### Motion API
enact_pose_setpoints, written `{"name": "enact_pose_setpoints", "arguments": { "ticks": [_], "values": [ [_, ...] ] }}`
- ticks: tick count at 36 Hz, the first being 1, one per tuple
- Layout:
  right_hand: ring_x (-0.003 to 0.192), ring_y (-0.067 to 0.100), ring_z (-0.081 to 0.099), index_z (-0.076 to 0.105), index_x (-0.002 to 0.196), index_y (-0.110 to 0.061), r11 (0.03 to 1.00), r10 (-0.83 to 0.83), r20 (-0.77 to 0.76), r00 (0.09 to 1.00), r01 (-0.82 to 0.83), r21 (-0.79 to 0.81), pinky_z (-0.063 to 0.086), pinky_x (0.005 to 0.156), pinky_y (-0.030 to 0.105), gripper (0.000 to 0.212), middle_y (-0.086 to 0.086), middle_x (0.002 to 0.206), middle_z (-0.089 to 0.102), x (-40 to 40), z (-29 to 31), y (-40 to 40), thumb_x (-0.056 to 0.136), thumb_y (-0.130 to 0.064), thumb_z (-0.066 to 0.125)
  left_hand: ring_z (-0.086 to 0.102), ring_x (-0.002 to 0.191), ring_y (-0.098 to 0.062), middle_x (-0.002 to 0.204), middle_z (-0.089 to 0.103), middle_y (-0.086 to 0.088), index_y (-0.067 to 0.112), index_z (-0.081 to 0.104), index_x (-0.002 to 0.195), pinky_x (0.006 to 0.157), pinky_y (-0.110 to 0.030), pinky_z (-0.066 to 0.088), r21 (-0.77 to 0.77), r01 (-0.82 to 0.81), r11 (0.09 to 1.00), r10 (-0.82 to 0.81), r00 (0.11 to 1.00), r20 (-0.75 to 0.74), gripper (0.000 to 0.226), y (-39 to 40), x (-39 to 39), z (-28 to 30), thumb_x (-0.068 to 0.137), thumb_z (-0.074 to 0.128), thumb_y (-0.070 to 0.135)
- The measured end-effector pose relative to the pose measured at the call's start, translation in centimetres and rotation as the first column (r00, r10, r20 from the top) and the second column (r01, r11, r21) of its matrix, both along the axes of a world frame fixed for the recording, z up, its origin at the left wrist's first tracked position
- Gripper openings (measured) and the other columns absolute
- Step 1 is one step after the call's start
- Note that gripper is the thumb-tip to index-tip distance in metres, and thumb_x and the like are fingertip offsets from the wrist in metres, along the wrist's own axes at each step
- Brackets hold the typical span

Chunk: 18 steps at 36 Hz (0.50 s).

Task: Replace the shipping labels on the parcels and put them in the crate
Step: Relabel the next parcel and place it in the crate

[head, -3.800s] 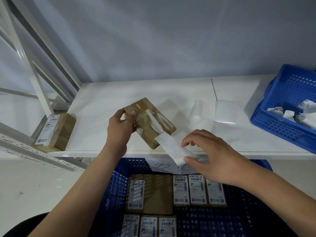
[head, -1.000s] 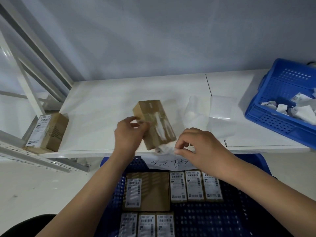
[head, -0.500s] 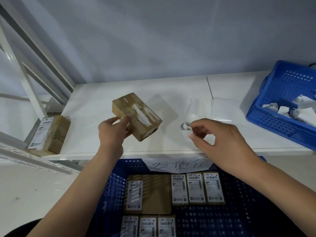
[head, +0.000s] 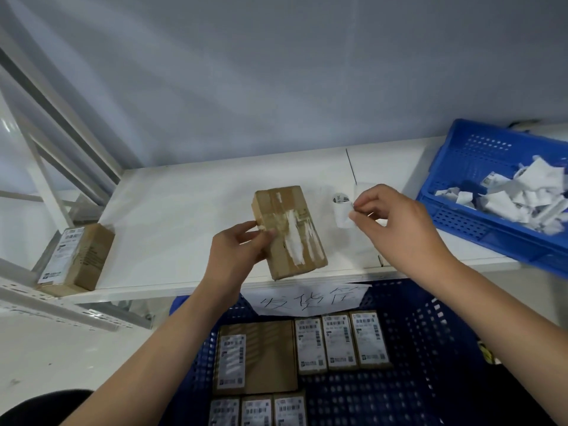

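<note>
Parcel [head: 289, 232] under handling is held at the centre of the frame, above the front part of the white shelf [head: 172, 216]. It is a brown cardboard box, tilted, with clear tape and torn white label residue on its upper face. The left hand [head: 238, 255] grips it at its left edge, thumb on the upper face and fingers curled beneath.

The right hand [head: 396, 222] is raised right of centre, apart from the parcel. Its thumb and forefinger are pinched together on a small crumpled scrap of label [head: 341, 207], white with printing at its top; the remaining fingers are curled loosely.

A blue crate [head: 424, 348] occupies the lower centre of the frame, below the shelf edge. Inside it, one larger labelled parcel [head: 255, 361] lies flat at the left, three narrow labelled parcels [head: 339, 341] lie side by side to its right, and a further row of three [head: 256, 410] is partly visible at the bottom edge. A handwritten paper sign [head: 307, 298] hangs at the crate's far rim.

A blue basket [head: 461, 167] sits on the shelf at the upper right, holding a heap of crumpled white paper scraps [head: 516, 195].

One further labelled box [head: 76, 256] rests at the left of the frame, on the shelf's left end beside the white metal racking [head: 46, 167]. A grey wall fills the upper frame.
</note>
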State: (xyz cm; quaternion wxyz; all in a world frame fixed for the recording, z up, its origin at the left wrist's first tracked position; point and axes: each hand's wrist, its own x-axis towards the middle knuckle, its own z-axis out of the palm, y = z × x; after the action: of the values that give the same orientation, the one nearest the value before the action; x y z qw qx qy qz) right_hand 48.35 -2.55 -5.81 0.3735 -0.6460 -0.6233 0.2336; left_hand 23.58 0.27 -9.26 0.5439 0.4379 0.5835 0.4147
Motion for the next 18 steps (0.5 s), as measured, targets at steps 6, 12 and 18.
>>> {"name": "enact_pose_setpoints", "arguments": {
  "ticks": [6, 12, 18],
  "values": [
    [0.083, -0.005, 0.061, 0.069, 0.101, -0.024, 0.996, -0.083, -0.035, 0.996, 0.084, 0.036, 0.04, 0.068, 0.001, 0.006, -0.015, 0.092, 0.067, 2.5, 0.7, -0.6, 0.096, -0.023, 0.066, 0.076, 0.095, -0.023, 0.101, 0.079, -0.005, 0.005, 0.063, 0.131, 0.09, -0.041, 0.061, 0.0, 0.002, 1.0, -0.002, 1.0, 0.019, 0.042, -1.2, 2.3, 1.3, 0.092, 0.075, 0.014],
    [0.105, 0.019, 0.054, 0.069, 0.101, -0.019, 0.978, -0.179, 0.012, 0.984, 0.177, 0.111, 0.042, 0.089, 0.024, 0.008, -0.011, 0.098, 0.058, 6.6, 0.7, -1.2, 0.095, -0.017, 0.065, 0.077, 0.089, -0.021, 0.092, 0.08, -0.001, 0.01, 0.063, 0.122, 0.083, -0.036, 0.062, -0.009, 0.005, 1.0, -0.005, 0.997, 0.076, 0.032, -1.3, 7.1, 2.7, 0.092, 0.075, 0.011],
    [0.111, 0.015, 0.05, 0.075, 0.1, -0.019, 0.922, -0.345, -0.02, 0.938, 0.343, 0.18, 0.041, 0.102, 0.027, 0.011, -0.002, 0.116, 0.044, 11.8, 1.1, -1.3, 0.09, -0.018, 0.073, 0.077, 0.09, -0.023, 0.094, 0.08, -0.003, 0.002, 0.064, 0.126, 0.086, -0.04, 0.062, -0.014, 0.035, 0.999, -0.034, 0.996, 0.08, 0.04, -1.4, 12.0, 3.1, 0.09, 0.077, 0.012]
  ]
}}
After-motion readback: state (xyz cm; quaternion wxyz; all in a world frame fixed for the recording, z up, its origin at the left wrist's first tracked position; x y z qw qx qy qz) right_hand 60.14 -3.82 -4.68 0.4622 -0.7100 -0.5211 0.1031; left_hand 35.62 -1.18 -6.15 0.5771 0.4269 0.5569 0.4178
